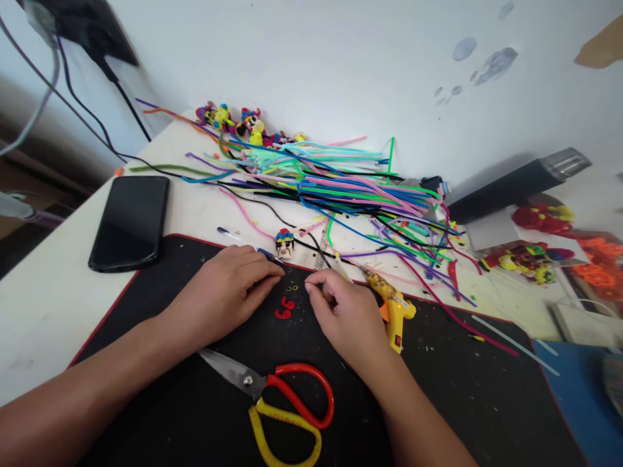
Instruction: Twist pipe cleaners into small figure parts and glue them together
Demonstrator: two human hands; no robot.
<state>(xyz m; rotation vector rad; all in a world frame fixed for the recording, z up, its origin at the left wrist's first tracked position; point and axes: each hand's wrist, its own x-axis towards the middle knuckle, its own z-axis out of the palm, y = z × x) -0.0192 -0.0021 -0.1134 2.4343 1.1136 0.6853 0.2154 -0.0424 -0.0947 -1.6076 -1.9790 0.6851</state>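
My left hand (233,292) rests on the black mat (438,363), its fingers pressed together in a pinch. Opposite it, my right hand (345,311) pinches thumb against forefinger. Whatever either hand holds is too small or hidden to make out. Between them lie two tiny yellow rings (292,288) and red curled pieces (285,309). A small doll-like head (284,245) with a red and blue cap sits just beyond, by a pen (270,255) partly behind my left hand. Nearer to me are scissors (272,395) with one red and one yellow handle loop.
Pipe cleaners (341,181) in many colours heap along the wall, with small figures (250,123) behind. A yellow glue gun (396,308) lies right of my right hand. A phone (130,220) is at the left. A dark cylinder (516,181) and red-yellow figures (523,259) are at the right.
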